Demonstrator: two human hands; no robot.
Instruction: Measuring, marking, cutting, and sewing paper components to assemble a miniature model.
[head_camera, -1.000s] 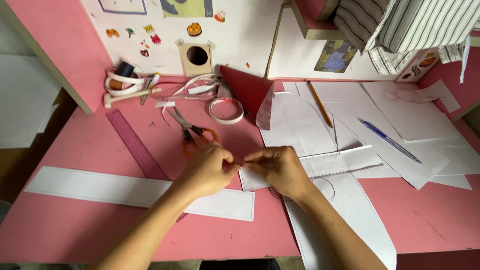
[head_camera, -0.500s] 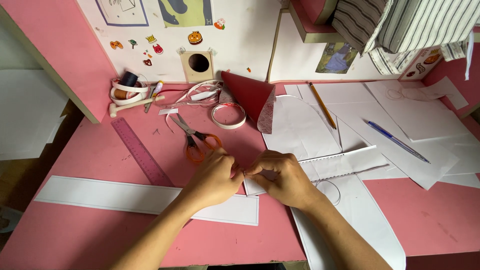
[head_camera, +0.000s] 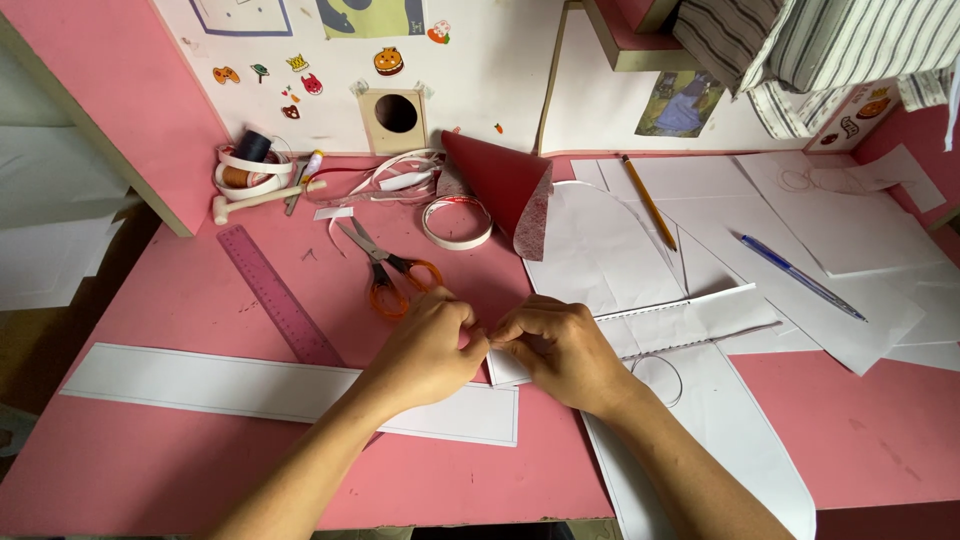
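Since a second ago, the two hands have stayed pressed together over the same end of the paper, and the view has shifted so the things on the table sit a little lower in the picture.

At the far left of the pink table (head_camera: 140, 300), a long white strip (head_camera: 230, 385) lies flat near the front edge. A purple ruler (head_camera: 280, 295) lies slanted above it, its lower end touching the strip. Behind the ruler, by the wall, are spools (head_camera: 245, 165) and a small mallet (head_camera: 262, 198). Orange-handled scissors (head_camera: 385, 265) lie just beyond the left hand, and a tape roll (head_camera: 457, 222) lies behind them.

The left hand (head_camera: 425, 350) rests curled over the right part of the strip. Its fingers are closed to a narrow pinch that meets the right hand at the middle. The right hand (head_camera: 560, 350) is curled the same way, its fingers pinched on the left end of a folded paper (head_camera: 690, 320) with a dotted edge. What the left fingers grip cannot be told. The folded paper runs up and right from the hands, lying on top of other white sheets.

Farther right are a red cone (head_camera: 500, 180), a pencil (head_camera: 650, 202) and a blue pen (head_camera: 800, 277) on loose sheets.
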